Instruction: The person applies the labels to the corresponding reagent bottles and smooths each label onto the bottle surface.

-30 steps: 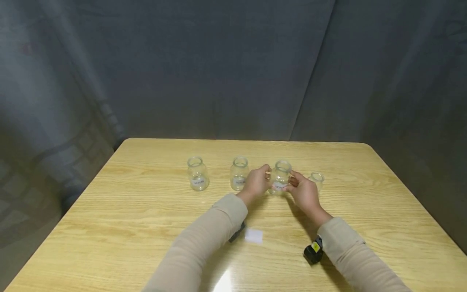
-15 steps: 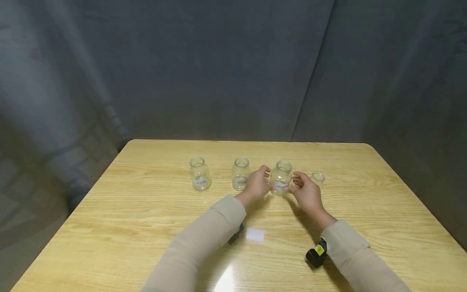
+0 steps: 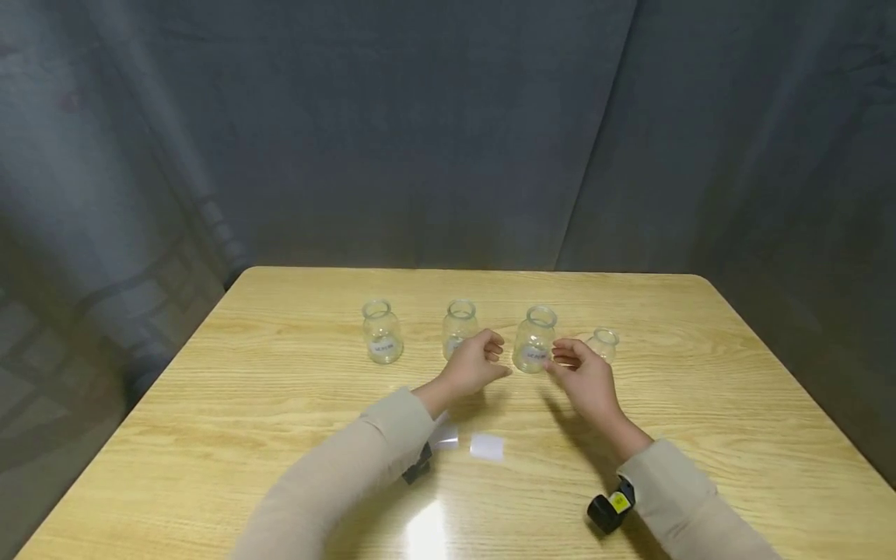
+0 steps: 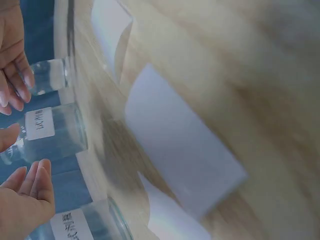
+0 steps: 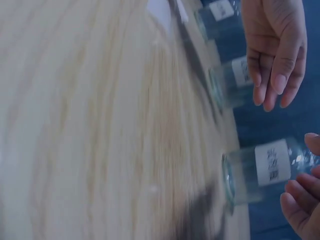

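A clear glass jar [image 3: 535, 336] with a white printed label [image 4: 40, 123] stands upright between the two hands. My right hand [image 3: 586, 383] is at the jar's right side, fingertips close to the glass, fingers loosely bent and thumb apart; in the right wrist view it shows at the lower right edge. Left of the jar, my left hand [image 3: 470, 365] holds nothing, its fingers relaxed. It partly covers a second labelled jar [image 3: 460, 317]. Farther left stands a third labelled jar [image 3: 382, 334]. Behind the right hand is another jar [image 3: 603, 342], with no label visible.
White paper pieces lie on the wooden table nearer the person: one flat piece [image 3: 486, 446] and another [image 3: 446, 437] beside the left sleeve. The left wrist view shows a curled piece [image 4: 111, 30] too. Grey cloth [image 3: 420, 140] hangs behind the table's far edge.
My left hand has drawn away from the labelled jar, moving left and slightly toward me, uncovering a paper piece by its sleeve. The right hand stays beside the jar, which still stands.
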Available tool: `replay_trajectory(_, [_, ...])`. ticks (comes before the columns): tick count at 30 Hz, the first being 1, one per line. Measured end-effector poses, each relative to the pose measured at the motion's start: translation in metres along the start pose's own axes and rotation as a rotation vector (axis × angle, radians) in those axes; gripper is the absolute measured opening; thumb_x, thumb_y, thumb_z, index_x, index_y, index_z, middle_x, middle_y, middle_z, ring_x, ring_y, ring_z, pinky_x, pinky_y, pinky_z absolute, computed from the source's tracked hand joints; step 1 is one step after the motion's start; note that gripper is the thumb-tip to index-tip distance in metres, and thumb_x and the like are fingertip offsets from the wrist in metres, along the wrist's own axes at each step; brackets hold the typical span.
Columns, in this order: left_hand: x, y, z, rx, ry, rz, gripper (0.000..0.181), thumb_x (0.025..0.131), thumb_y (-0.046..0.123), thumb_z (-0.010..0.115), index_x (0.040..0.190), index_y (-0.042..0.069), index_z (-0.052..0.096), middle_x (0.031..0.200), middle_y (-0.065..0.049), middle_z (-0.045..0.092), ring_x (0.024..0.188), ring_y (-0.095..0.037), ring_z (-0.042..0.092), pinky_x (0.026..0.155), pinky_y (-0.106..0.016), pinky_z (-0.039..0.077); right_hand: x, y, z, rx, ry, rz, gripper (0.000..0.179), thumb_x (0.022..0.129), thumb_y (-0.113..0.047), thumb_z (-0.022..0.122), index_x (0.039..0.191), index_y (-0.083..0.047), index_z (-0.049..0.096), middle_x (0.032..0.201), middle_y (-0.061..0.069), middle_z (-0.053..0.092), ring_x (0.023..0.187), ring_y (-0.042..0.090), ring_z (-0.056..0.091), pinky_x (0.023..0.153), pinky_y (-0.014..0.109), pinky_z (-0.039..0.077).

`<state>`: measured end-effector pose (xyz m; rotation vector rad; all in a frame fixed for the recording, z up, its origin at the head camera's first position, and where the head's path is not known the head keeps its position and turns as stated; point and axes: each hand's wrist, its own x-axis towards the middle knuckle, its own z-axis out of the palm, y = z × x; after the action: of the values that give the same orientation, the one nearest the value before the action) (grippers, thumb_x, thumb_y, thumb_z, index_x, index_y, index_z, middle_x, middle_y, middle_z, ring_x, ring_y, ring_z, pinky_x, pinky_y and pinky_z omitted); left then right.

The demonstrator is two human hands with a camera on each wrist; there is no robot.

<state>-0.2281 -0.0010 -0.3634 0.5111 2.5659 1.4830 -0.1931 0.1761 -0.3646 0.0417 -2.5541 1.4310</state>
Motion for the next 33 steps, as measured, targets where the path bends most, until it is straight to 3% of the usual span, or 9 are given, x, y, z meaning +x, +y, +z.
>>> replay_trajectory(12, [-0.035,-0.006,-0.023,-0.046,-0.028,-0.018,0.044,0.072,0.012,0.069,0.11,0.001,0.05,0.099,-0.004,0.055,0.09,-0.017,0.052,0.078,-0.025,0.044,-0.018,-0.016,0.024,0.097,-0.126,-0.039,0.03,0.077,-0.01,0.064,0.103,0.004,0.055,0.098,0.015,0.057,0.089,0.021,0.054,0.077,0.03,0.045])
replay_trajectory(19, [-0.06,-0.016,-0.043,-0.088,-0.054,-0.008,0.044,0.074,0.012,0.067,0.112,-0.001,0.048,0.104,-0.012,0.054,0.093,-0.022,0.052,0.08,-0.029,0.044,-0.025,-0.029,0.04,0.121,-0.202,-0.044,0.028,0.076,-0.009,0.065,0.1,0.003,0.057,0.094,0.013,0.058,0.084,0.019,0.055,0.075,0.03,0.045])
replay_trajectory(23, [-0.073,-0.024,-0.055,-0.098,-0.048,0.003,0.042,0.075,0.011,0.066,0.111,-0.002,0.047,0.104,-0.015,0.053,0.093,-0.023,0.051,0.08,-0.03,0.044,-0.029,-0.038,0.05,0.173,-0.255,-0.042,0.026,0.075,-0.006,0.065,0.098,0.004,0.057,0.091,0.014,0.058,0.081,0.018,0.055,0.072,0.027,0.046])
replay_trajectory(33, [-0.112,-0.04,-0.082,-0.059,0.01,-0.05,0.038,0.075,0.008,0.065,0.107,-0.002,0.049,0.101,-0.014,0.054,0.09,-0.022,0.052,0.078,-0.03,0.044,-0.039,-0.052,0.08,0.247,-0.436,-0.119,0.029,0.077,-0.01,0.063,0.099,0.007,0.054,0.094,0.018,0.058,0.083,0.021,0.056,0.07,0.025,0.047])
